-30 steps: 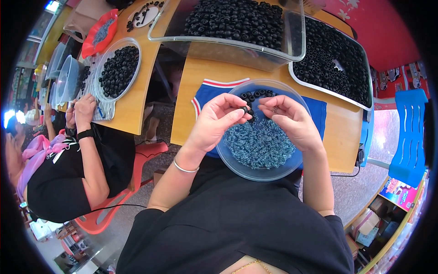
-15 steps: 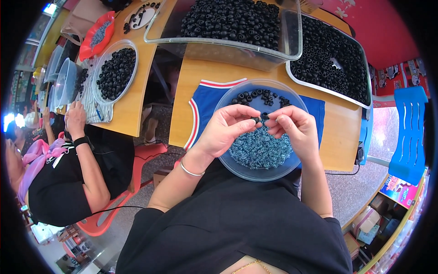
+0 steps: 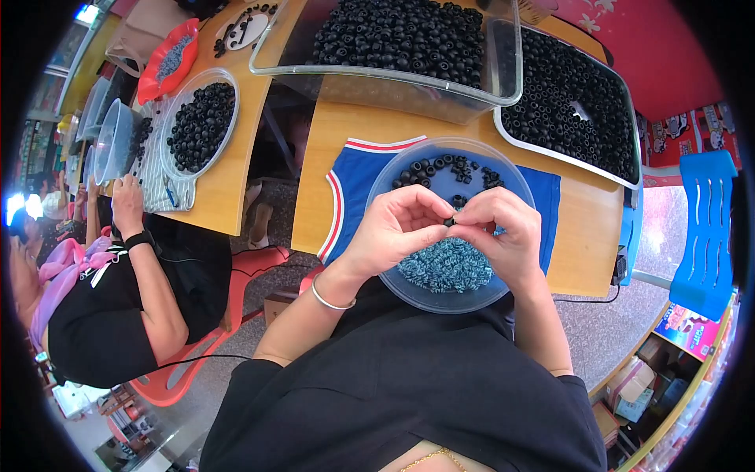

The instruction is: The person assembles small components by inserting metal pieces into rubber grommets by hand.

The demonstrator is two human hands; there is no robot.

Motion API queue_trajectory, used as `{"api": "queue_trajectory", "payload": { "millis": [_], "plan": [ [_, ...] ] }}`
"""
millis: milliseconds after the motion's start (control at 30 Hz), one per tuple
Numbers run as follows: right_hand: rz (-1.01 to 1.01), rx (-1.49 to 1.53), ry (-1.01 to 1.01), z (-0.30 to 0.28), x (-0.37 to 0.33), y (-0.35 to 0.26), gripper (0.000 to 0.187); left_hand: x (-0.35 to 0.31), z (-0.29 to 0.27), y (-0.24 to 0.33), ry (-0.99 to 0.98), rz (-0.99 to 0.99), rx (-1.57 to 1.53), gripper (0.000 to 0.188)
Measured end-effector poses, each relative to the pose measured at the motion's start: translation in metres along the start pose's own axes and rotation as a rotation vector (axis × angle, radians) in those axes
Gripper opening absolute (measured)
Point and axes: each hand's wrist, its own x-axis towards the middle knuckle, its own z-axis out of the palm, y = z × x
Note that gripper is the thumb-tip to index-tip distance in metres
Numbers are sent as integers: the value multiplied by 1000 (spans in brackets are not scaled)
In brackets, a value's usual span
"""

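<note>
1. Head view, landmark = round translucent plastic bowl (image 3: 443,187); small round black plastic-looking piece (image 3: 449,222) is held above its middle
2. Left bare hand (image 3: 405,228): thumb and forefinger pinched on that piece, other fingers curled; right bare hand (image 3: 503,228): fingertips closed on it from the other side; any second part between them is hidden
3. Doing it well, my call: pinch light and square, steady with left, fine work with right, stay over bowl so drops land inside; fingertips block sight, so tilt piece toward the eye
4. Inside bowl, near side: heap of small glinting pale-blue bits (image 3: 448,269), hard-looking, maybe coiled, too small to tell; far side: loose matte black rings (image 3: 427,167)
5. Under bowl: blue cloth with red-and-white striped edge (image 3: 354,169), soft, on smooth yellow-brown wooden table (image 3: 582,228)
6. Beyond bowl: clear rectangular plastic tub (image 3: 393,98), stiff-walled, piled with rounded black beads (image 3: 401,43); beyond and right of bowl: shallow white-rimmed tray (image 3: 566,160), more black pieces (image 3: 543,94)
</note>
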Motion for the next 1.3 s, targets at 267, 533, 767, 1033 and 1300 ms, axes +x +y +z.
{"api": "queue_trajectory", "payload": {
  "millis": [267, 533, 767, 1033, 1300],
  "plan": [
    [254, -33, 150, -5, 3, 10, 18, 4, -3, 3, 30, -13, -245, 17],
    [146, -522, -142, 0, 14, 41, 18, 3, -9, -1, 97, 11, -273, 16],
    [152, -686, -211, 8, 17, 43, 18, 0, -11, -6, 118, -18, -257, 19],
    [448, -20, -73, -6, 17, 28, 13, 3, -8, -4, 92, -43, -287, 23],
    [443, 606, 25, -6, 1, 7, 13, 7, -4, -10, 63, -46, -354, 22]
  ]
}}
